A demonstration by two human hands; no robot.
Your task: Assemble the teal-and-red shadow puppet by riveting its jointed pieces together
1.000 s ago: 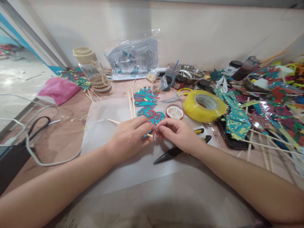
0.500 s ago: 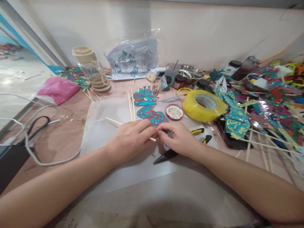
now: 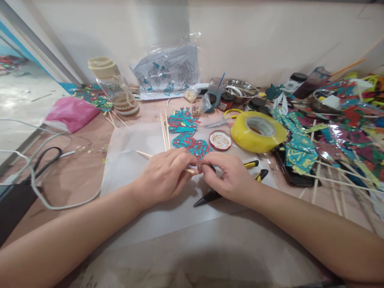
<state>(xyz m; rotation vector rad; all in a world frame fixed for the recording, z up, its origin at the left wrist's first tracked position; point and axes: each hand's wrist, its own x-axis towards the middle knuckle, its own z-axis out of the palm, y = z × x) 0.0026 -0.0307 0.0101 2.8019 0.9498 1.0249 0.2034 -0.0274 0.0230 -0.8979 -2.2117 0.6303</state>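
Observation:
My left hand (image 3: 166, 174) is closed round a thin wooden stick (image 3: 143, 154), whose far end points left and whose near tip shows by the fingertips. Pinched together, the fingers of my right hand (image 3: 223, 174) meet those of the left; whatever is between them is too small to make out. Just beyond the hands lies a blue and red painted cut-out figure (image 3: 189, 134) with small studs on it. Two or three wooden sticks (image 3: 165, 130) lie along its left side. Under my right hand are black and yellow pliers (image 3: 207, 198), partly hidden.
A red-rimmed lid (image 3: 221, 140) holds tiny metallic pieces. Right of it sits a large yellow tape roll (image 3: 258, 131), then a heap of painted cut-outs on sticks (image 3: 303, 148). A bottle (image 3: 115, 88) and a pink bag (image 3: 72, 114) stand left; a white cable (image 3: 60, 207) curls there.
Both hands stay together in front of the cut-out. The fingers have shifted slightly, the right hand's pinch is more curled, and the stick has moved a little with the left hand.

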